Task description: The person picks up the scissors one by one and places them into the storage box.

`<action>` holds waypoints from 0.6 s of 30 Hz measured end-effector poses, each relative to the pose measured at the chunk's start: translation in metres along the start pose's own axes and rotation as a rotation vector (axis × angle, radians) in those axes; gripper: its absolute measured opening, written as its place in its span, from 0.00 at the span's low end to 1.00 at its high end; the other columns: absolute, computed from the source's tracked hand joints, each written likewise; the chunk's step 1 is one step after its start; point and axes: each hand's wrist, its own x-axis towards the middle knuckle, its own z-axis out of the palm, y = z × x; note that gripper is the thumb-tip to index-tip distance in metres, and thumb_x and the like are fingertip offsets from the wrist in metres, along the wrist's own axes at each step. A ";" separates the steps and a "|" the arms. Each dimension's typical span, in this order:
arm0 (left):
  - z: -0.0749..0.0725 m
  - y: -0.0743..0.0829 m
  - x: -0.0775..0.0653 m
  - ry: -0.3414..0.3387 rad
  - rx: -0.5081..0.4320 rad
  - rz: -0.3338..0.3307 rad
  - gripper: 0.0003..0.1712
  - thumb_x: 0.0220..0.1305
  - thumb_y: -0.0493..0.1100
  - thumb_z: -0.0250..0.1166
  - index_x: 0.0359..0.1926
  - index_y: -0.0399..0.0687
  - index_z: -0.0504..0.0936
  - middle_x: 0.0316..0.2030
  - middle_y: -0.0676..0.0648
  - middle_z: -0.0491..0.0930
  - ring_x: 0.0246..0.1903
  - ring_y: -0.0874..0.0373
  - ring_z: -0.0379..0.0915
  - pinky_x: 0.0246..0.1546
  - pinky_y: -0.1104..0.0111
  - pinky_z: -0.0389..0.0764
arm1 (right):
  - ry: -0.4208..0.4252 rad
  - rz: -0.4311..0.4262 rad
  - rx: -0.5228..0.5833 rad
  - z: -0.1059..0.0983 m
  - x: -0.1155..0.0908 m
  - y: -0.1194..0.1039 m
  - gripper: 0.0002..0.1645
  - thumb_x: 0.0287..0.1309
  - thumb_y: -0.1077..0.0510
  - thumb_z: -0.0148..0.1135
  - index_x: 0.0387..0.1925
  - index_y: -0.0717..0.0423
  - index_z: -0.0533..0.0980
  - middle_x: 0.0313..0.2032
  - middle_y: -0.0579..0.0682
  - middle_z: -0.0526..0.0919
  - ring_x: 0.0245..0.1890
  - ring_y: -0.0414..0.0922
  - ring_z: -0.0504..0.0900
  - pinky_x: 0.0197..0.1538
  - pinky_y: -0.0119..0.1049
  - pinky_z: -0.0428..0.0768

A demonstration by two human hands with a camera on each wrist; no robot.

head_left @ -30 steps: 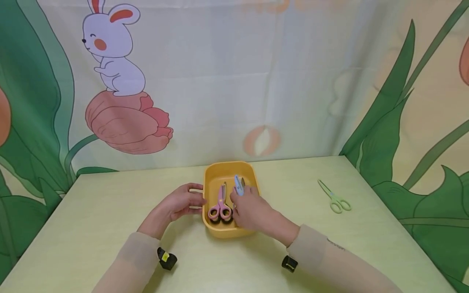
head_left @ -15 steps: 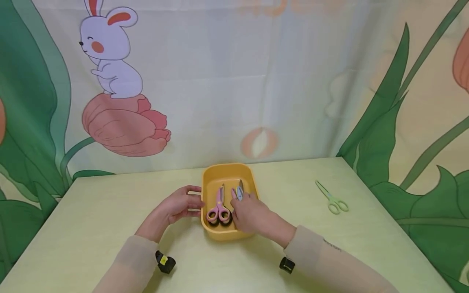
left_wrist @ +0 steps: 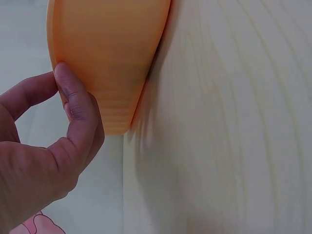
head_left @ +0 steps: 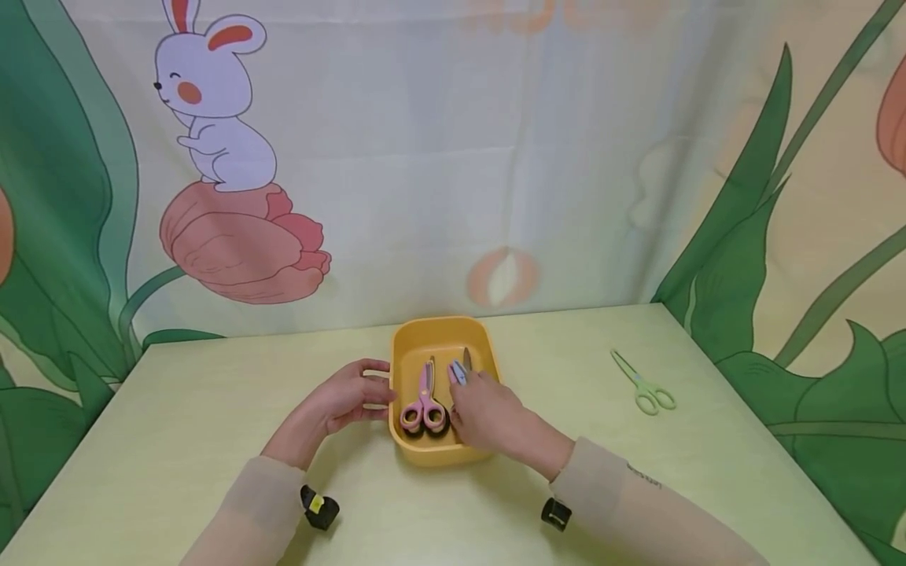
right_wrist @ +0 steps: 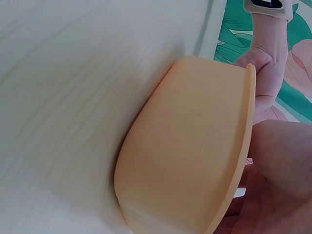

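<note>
A yellow plastic tray (head_left: pixel 444 456) stands mid-table in the head view. My left hand (head_left: pixel 351 395) is at its left side, thumb and finger pinching the rim; the left wrist view shows these fingertips (left_wrist: pixel 66 73) against the orange-looking wall. Inside the tray, my right hand (head_left: pixel 488 410) holds light-blue scissors (head_left: pixel 459 373) low at the right, its fingers covering most of them. Beside that hand lie pink scissors (head_left: pixel 425 393) over black-handled ones. A metal blade tip (head_left: pixel 467 358) shows past the right hand. In the right wrist view, the tray wall hides most of the right fingers.
Green scissors (head_left: pixel 644 385) lie on the pale wooden table (head_left: pixel 566 354), right of the tray. Behind the table hangs a printed cloth (head_left: pixel 396 173) with a rabbit and flowers. Each wrist wears a small black camera, such as the left camera (head_left: pixel 320 507).
My right hand has lowered the light-blue scissors into the tray, and they show less above the fingers. The left hand stays at the rim. The whole head view has shifted slightly.
</note>
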 end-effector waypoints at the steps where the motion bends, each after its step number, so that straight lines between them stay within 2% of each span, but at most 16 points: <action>1: 0.000 0.000 -0.001 -0.002 -0.001 0.001 0.38 0.67 0.30 0.63 0.73 0.33 0.56 0.53 0.33 0.72 0.41 0.50 0.78 0.42 0.61 0.86 | 0.010 -0.013 -0.002 0.000 0.000 0.001 0.10 0.67 0.56 0.63 0.41 0.61 0.79 0.44 0.63 0.83 0.42 0.55 0.82 0.38 0.47 0.84; 5: 0.000 0.000 -0.001 -0.009 -0.006 -0.002 0.38 0.68 0.30 0.62 0.74 0.33 0.56 0.53 0.33 0.72 0.41 0.50 0.78 0.42 0.62 0.86 | 0.057 -0.047 -0.008 0.001 0.000 0.006 0.10 0.67 0.55 0.64 0.43 0.58 0.79 0.43 0.58 0.82 0.38 0.52 0.81 0.33 0.45 0.81; 9: -0.001 0.000 0.000 -0.004 -0.012 -0.007 0.37 0.68 0.30 0.63 0.73 0.33 0.57 0.52 0.34 0.72 0.40 0.51 0.78 0.42 0.62 0.86 | 0.147 -0.095 -0.004 0.003 -0.001 0.012 0.07 0.66 0.54 0.65 0.39 0.54 0.79 0.36 0.51 0.79 0.33 0.48 0.77 0.28 0.43 0.77; 14: -0.002 -0.001 0.000 -0.009 -0.018 -0.011 0.37 0.68 0.29 0.62 0.73 0.35 0.57 0.57 0.31 0.71 0.42 0.50 0.79 0.43 0.61 0.86 | 0.293 -0.161 0.018 0.003 -0.003 0.021 0.07 0.67 0.54 0.64 0.35 0.53 0.79 0.34 0.47 0.78 0.33 0.47 0.78 0.30 0.41 0.77; 18: -0.004 -0.002 -0.001 -0.031 -0.025 -0.006 0.38 0.69 0.28 0.61 0.74 0.35 0.55 0.62 0.29 0.68 0.46 0.47 0.79 0.45 0.61 0.86 | 0.375 -0.168 0.092 0.002 -0.005 0.030 0.07 0.68 0.54 0.64 0.36 0.53 0.80 0.33 0.46 0.80 0.34 0.46 0.78 0.33 0.41 0.78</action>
